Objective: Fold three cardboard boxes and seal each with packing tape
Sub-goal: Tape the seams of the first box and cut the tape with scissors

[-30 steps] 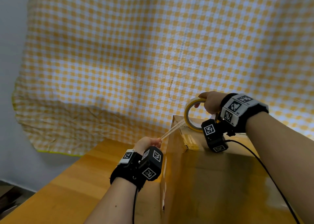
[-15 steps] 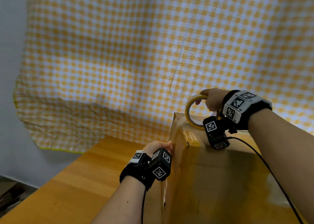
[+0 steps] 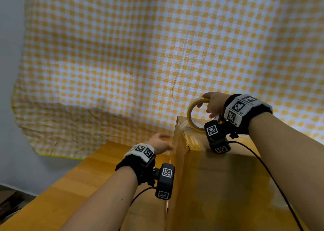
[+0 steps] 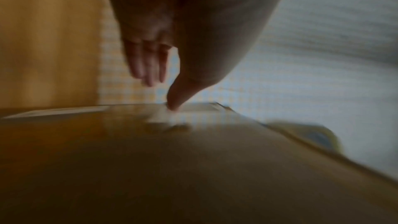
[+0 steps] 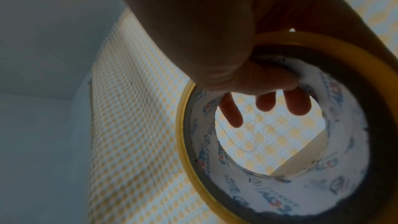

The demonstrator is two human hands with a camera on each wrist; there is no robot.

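A tall brown cardboard box (image 3: pixel 219 187) stands on the wooden table (image 3: pixel 70 187). My right hand (image 3: pixel 213 104) grips the yellow-rimmed tape roll (image 3: pixel 189 115) upright on the box's far top corner, thumb inside the core and fingers (image 5: pixel 264 103) over the outside of the tape roll (image 5: pixel 206 142). A clear tape strip (image 3: pixel 182 125) runs from the roll over the top edge and down the left side. My left hand (image 3: pixel 158 142) is beside that left face; its thumb (image 4: pixel 175 101) presses the tape onto the box (image 4: pixel 193 168), the other fingers straight and off it.
A yellow-and-white checked cloth (image 3: pixel 122 55) hangs behind the table, with a grey wall (image 3: pixel 10 38) to its left. Bare table lies left of the box. Black cables run from both wrist cameras along the arms.
My left hand brought the stretched tape end in against the box's left side, let go its pinch and moved farther along that face. The roll stayed at the far top corner.
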